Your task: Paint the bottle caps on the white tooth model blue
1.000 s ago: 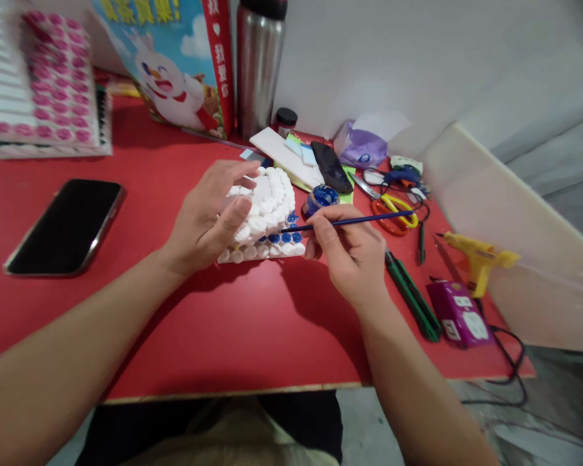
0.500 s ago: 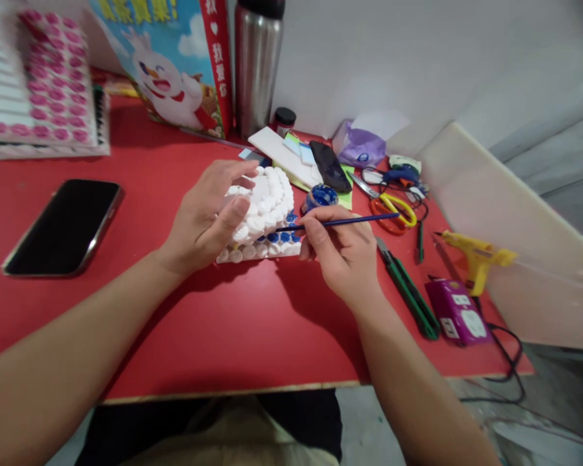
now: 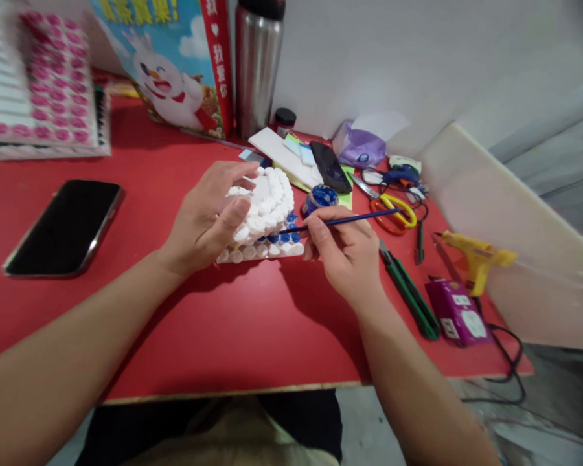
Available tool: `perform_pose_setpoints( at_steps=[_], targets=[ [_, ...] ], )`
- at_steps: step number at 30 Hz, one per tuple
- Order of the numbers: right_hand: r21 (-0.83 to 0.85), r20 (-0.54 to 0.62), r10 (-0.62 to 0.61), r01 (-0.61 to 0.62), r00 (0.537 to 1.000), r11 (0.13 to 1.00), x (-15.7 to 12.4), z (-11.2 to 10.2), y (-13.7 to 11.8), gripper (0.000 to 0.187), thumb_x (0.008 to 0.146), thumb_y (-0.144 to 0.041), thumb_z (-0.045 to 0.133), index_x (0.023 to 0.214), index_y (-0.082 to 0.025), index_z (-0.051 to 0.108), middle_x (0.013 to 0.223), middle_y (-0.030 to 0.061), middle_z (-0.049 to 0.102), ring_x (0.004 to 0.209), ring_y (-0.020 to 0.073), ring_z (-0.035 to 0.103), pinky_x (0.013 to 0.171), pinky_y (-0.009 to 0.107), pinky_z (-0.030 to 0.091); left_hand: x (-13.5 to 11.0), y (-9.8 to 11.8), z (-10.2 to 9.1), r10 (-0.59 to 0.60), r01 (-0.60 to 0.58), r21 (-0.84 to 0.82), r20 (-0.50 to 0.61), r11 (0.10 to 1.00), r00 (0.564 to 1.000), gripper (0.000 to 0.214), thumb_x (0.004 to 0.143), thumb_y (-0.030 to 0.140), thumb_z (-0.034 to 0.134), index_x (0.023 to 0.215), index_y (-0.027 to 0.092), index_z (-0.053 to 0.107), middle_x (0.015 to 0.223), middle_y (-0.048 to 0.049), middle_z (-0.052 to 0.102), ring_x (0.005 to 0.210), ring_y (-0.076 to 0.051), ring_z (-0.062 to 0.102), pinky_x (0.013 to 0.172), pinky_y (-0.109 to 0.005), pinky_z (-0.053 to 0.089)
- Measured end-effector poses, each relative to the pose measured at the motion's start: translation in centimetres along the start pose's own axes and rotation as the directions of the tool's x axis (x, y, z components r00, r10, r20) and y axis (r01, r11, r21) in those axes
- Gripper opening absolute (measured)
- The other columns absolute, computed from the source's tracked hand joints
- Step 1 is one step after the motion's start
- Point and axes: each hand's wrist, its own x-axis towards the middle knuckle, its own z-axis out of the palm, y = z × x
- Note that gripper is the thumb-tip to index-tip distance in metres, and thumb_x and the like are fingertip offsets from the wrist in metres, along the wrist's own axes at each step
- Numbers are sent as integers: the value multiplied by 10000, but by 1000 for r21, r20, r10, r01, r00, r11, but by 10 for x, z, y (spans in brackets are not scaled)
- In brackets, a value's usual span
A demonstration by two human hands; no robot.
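Observation:
In the head view, a white craft piece (image 3: 265,204) covered in rounded knobs rests on the red table, its upper part raised over a flat base. Some knobs on the base's right side (image 3: 285,238) are painted blue. My left hand (image 3: 206,217) holds the piece at its left side, thumb in front and fingers over the top; part of the grip is hidden. A slim dark blue paintbrush (image 3: 350,219) is pinched in my right hand (image 3: 344,252), its tip at the blue knobs under the raised part. Just behind that hand stands an open jar of blue paint (image 3: 320,198).
A phone (image 3: 64,226) lies at left. Behind are a picture box (image 3: 175,71), a steel bottle (image 3: 257,71) and a black-lidded jar (image 3: 284,120). To the right lie scissors (image 3: 393,212), a green cutter knife (image 3: 411,294), a yellow glue gun (image 3: 479,255) and a purple packet (image 3: 459,312).
My right hand has shifted slightly to the right, and the brush is tilted a little more, its back end higher. My left hand and the craft piece look nearly still.

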Motion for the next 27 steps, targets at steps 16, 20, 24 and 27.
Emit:
perform_pose_setpoints(
  at_steps=[16,20,24,27],
  targets=[
    [-90,22,-186,187,982,978,0,6,-7,81,1032,-172,658,976,-206,706,845,3,790,635,105,725,598,245,555,0,2,-1,-42,42,18,24,999,999,507,1102,598,443,1448,273,620,1392,-101,667,1160,-262,717,1058,-467,568],
    [-114,3,-195,194,981,974,1,5,-6,89,1031,-167,664,962,-200,711,863,11,795,680,111,744,645,248,570,0,5,-2,-53,52,17,39,998,998,502,1106,583,439,1463,275,613,1397,-91,658,1178,-258,709,1062,-445,565],
    [-80,19,-198,199,980,977,0,5,-6,100,1033,-165,655,959,-202,713,823,-6,778,615,98,715,595,242,554,0,4,-2,-57,57,5,31,998,998,502,1104,576,456,1458,260,619,1394,-84,660,1166,-248,710,1069,-429,563],
    [-110,7,-181,181,983,977,0,4,-7,131,1038,-173,647,934,-210,717,839,6,789,718,132,764,628,266,573,0,3,-2,-37,37,13,22,999,999,512,1098,589,463,1449,254,626,1374,-94,679,1157,-255,713,1054,-446,576]
  ],
)
